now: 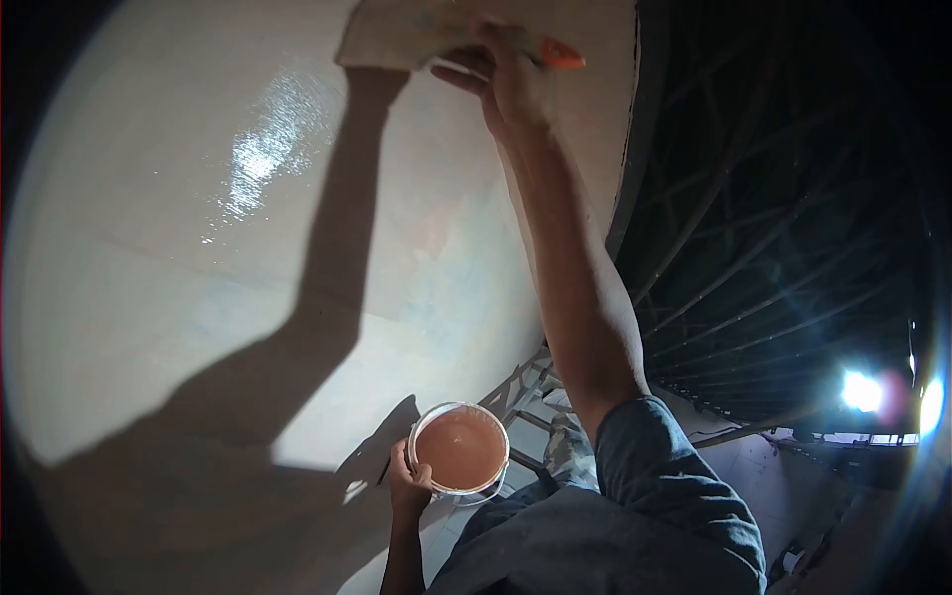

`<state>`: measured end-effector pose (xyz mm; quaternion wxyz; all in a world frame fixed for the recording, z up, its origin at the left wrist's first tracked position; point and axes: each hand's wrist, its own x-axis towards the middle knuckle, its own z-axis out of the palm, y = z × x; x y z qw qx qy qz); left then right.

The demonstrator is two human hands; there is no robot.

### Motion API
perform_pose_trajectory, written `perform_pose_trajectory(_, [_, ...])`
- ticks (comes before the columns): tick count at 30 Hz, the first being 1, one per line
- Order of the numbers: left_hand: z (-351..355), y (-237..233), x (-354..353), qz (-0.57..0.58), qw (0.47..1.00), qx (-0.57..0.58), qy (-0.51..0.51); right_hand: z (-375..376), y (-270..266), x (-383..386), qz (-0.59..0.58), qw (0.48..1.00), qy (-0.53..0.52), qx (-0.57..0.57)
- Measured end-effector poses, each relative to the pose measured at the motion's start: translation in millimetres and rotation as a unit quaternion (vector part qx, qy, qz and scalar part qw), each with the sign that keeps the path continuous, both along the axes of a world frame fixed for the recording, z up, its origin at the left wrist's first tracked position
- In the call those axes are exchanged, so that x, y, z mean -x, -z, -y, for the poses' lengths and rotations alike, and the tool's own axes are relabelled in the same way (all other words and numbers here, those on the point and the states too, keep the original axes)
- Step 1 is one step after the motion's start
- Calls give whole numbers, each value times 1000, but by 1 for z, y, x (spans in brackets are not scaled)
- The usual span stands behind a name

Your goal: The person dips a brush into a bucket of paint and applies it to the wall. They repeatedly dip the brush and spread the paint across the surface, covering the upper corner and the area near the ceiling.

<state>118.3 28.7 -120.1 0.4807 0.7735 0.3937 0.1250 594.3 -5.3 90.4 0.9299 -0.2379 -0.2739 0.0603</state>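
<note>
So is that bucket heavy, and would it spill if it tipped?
Probably heavy: the bucket looks nearly full of brownish paste. It has no lid, so tipping would likely spill it. The left hand grips only the rim, so it may swing or slip.

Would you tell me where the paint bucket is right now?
In the head view, the paint bucket sits low and centre, its rim gripped by the left hand, beside the wall, far below the right hand holding a brush.
</note>
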Motion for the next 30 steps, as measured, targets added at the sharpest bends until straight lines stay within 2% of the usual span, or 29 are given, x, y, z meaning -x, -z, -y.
perform_pose_trajectory(2, [-6,10,5,-35,996,76,-40,1,61,-1,-57,998,-8,7])
perform_pose_trajectory(3, [-5,6,4,-40,995,78,-41,3,99,2,-102,994,-12,34])
perform_pose_trajectory(5, [-2,-6,-2,-52,997,60,-18,8,185,14,-189,978,-8,89])
perform_pose_trajectory(6, [-6,6,3,-53,997,61,-17,12,227,20,-229,966,2,119])
perform_pose_trajectory(7, [-12,22,9,-31,999,11,12,19,265,21,-252,958,11,140])
perform_pose_trajectory(8, [-15,29,16,-13,998,-40,43,27,296,25,-278,947,20,160])
perform_pose_trajectory(9, [-15,26,15,-16,998,-42,45,32,313,26,-282,946,20,157])
perform_pose_trajectory(10, [-16,24,15,-15,997,-53,59,38,325,30,-287,928,62,228])
perform_pose_trajectory(11, [-16,22,12,-12,995,-62,74,42,334,29,-290,903,103,299])
perform_pose_trajectory(12, [-17,21,12,-13,995,-61,78,41,333,28,-292,902,106,299])
perform_pose_trajectory(15, [-18,22,13,-15,998,-13,60,17,312,12,-170,843,216,463])
perform_pose_trajectory(17, [-17,15,8,-56,996,-31,56,11,253,2,-135,857,205,452])
perform_pose_trajectory(18, [-23,29,19,-72,996,-25,43,11,226,0,-120,914,189,339])
perform_pose_trajectory(19, [-19,20,12,-69,997,17,19,13,203,-4,-104,954,171,221])
perform_pose_trajectory(21, [-15,7,-1,-53,997,61,10,20,169,-16,-100,973,158,134])
perform_pose_trajectory(22, [-16,9,0,-58,994,94,-6,27,158,-13,-105,972,159,139])
perform_pose_trajectory(24, [-15,7,-3,-52,997,64,-1,34,144,-5,-90,988,93,79])
perform_pose_trajectory(26, [-19,9,0,-95,994,60,-3,23,187,-5,-93,990,81,73])
perform_pose_trajectory(28, [-23,11,0,-91,994,58,6,8,244,4,-203,976,46,62])
perform_pose_trajectory(30, [-26,20,8,-98,994,42,20,4,309,15,-250,960,69,102])
